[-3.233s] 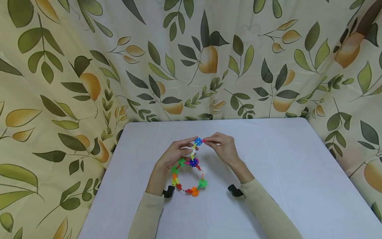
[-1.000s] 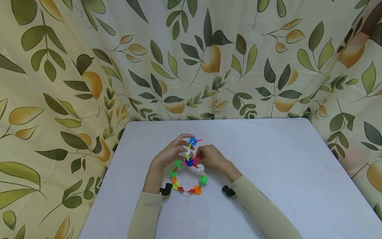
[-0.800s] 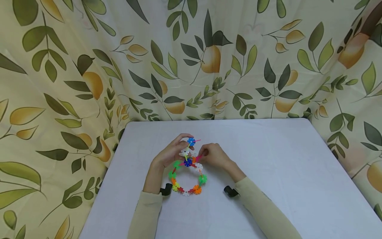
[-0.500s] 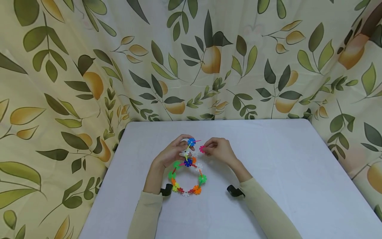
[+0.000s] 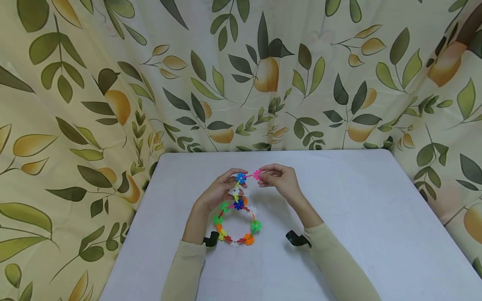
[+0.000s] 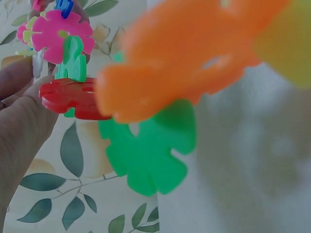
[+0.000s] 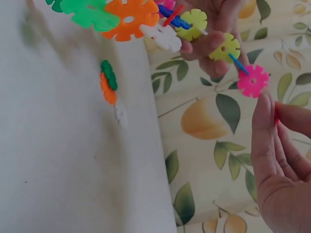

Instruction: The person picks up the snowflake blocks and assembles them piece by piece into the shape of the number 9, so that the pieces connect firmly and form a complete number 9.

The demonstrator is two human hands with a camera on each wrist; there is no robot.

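Note:
Thumb and fingers of my right hand (image 5: 283, 180) pinch a pink snowflake disc (image 5: 257, 174), its edge showing in the right wrist view. It meets, or nearly meets, another pink disc (image 7: 252, 81), which is slotted into the blue snowflake disc (image 5: 241, 178). My left hand (image 5: 217, 193) holds this upper strand of blue, yellow and white discs, its fingers partly hidden behind them. From a dark blue disc (image 5: 239, 204) hangs a ring of linked discs, including a green disc (image 5: 256, 226) and an orange disc (image 5: 249, 239). Orange and green pieces loom blurred in the left wrist view.
A white-covered table (image 5: 339, 251) lies under both hands. Patterned cloth (image 5: 271, 104) hangs around its back and sides. Wrist cameras (image 5: 296, 238) protrude from both sleeves. Green, orange and white pieces (image 7: 109, 88) show over the white surface; whether they join the ring is unclear.
My right hand let go of the pink disc on the blue one, dipped beside the strand, came away with another pink disc and lifted it to the strand's top. The left hand stayed nearly still.

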